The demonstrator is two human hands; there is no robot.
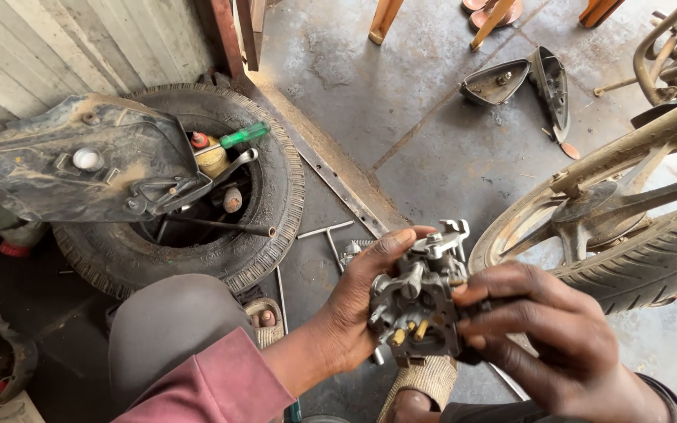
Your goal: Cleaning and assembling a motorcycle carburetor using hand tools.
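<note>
Concrete floor, stained and cracked, is seen throughout. A motorcycle wheel is stood at the right; a worn tyre is laid flat at the left, with a green-handled screwdriver and other tools kept in its well. A dirty plastic panel is rested across that tyre. A grey metal carburettor (brass fittings showing) is held low in the centre of the view, above the floor. It is gripped from the left by the left hand, fingers curled around the body. The right hand is closed on its right side, fingertips pressed against the casting.
</note>
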